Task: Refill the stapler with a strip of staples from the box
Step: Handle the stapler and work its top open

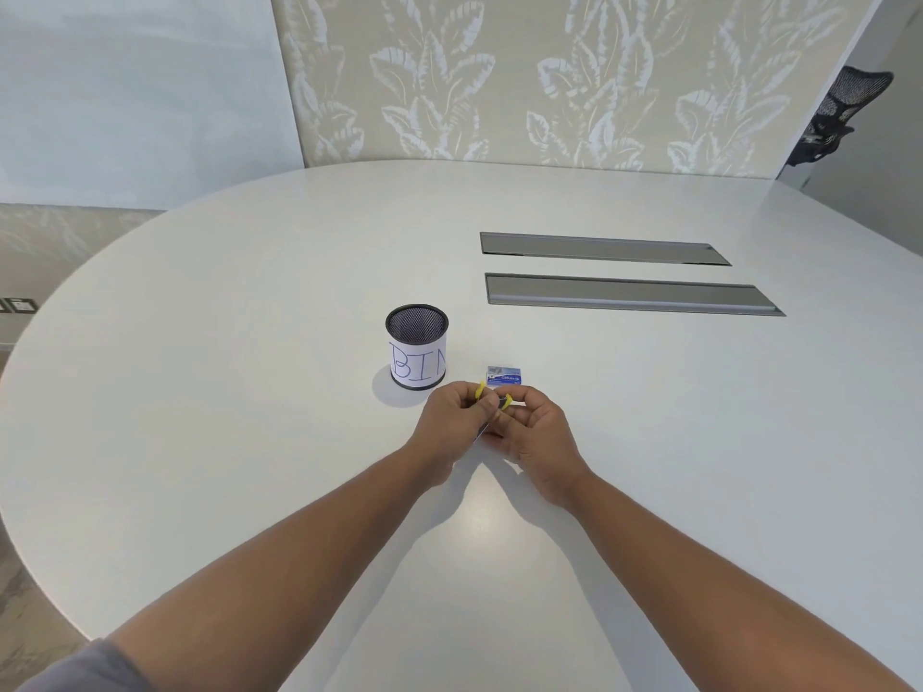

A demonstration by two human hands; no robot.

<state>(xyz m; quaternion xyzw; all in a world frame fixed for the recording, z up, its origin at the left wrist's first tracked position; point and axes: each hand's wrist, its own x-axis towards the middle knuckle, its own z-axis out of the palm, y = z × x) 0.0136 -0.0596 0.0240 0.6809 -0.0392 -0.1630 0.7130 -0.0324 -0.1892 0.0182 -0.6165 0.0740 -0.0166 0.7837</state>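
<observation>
Both hands, left hand and right hand, grip the yellow stapler; the staple box lies just beyond the fingers.

Bench smooth white laminate look, satin finish, soft glare patch near the forearms. Two cable trays set in the bench top, brushed grey metal, matt. Cup black wire mesh metal, dull rim, wrapped in a white paper label, matt, with handwritten marker letters. Staple box printed cardboard, blue and white, slight sheen. Stapler yellow plastic with dark parts, glossy where it shows between left hand and right hand; mostly hidden. Wall panel woven fabric look, beige, matt, pale leaf pattern. Chair back black mesh. Sleeve grey cloth, matt.
</observation>
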